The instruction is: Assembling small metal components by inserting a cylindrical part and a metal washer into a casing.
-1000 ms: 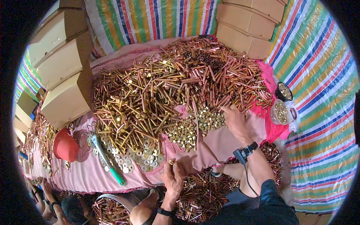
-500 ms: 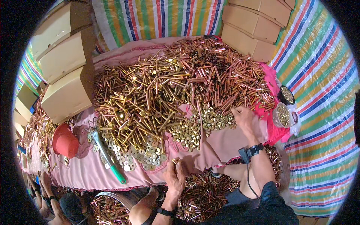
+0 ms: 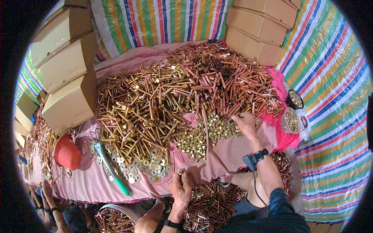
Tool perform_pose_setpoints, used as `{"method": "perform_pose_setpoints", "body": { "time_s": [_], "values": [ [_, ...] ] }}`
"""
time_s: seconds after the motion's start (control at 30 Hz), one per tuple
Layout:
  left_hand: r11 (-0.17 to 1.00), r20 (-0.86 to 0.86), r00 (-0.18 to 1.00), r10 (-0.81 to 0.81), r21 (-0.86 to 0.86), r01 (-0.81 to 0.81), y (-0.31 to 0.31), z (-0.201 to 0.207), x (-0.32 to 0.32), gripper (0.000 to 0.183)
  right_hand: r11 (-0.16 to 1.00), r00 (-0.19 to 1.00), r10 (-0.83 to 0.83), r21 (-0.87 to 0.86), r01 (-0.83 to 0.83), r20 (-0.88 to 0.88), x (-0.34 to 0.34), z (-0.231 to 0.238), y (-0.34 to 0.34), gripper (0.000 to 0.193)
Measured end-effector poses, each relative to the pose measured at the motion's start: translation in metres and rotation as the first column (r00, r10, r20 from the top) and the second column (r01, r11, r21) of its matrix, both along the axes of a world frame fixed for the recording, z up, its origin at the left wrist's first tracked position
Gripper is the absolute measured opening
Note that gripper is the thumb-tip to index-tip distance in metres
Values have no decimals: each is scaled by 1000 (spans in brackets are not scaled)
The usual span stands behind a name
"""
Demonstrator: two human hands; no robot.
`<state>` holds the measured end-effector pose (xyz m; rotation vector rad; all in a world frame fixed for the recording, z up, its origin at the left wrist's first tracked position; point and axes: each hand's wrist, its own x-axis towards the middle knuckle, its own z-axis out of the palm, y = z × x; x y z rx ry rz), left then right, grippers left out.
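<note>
Pink-draped table (image 3: pixel 252 145), striped sheeting (image 3: pixel 159 21) behind: left hand (image 3: pixel 180 190) pinches small brassy piece (image 3: pixel 179 171) near front edge. Right hand (image 3: pixel 246 123), nearer brassy nuts (image 3: pixel 190 141), at their right end; coppery tubes (image 3: pixel 233 87) beyond, long axes mixed. Right grip's contents unclear.

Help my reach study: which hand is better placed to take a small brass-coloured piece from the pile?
Probably the right hand: it is at the right edge of the small brass-coloured pieces. The left hand is off the pile, apparently pinching a small object.
</note>
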<state>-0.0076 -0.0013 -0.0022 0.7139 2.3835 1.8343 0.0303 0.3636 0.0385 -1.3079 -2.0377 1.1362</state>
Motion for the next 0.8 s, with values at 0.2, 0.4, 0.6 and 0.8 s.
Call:
{"method": "perform_pose_setpoints", "body": {
  "time_s": [0.2,0.4,0.6,0.8],
  "values": [
    [1000,-3,1000,-11,19,11,3,-5,2,20,998,994,-66,-23,64,-92,2,-18,15,32],
    [1000,22,1000,-10,-9,11,10,-2,4,18,905,911,-111,-419,-73,-398,10,-2,14,17],
    [999,-40,999,33,44,-31,3,5,1,16,824,833,95,-426,-372,-545,-5,32,-59,13],
    [999,-106,994,-9,43,14,8,-8,0,12,672,744,427,-370,-642,-514,-6,70,-142,17]
  ]
}}
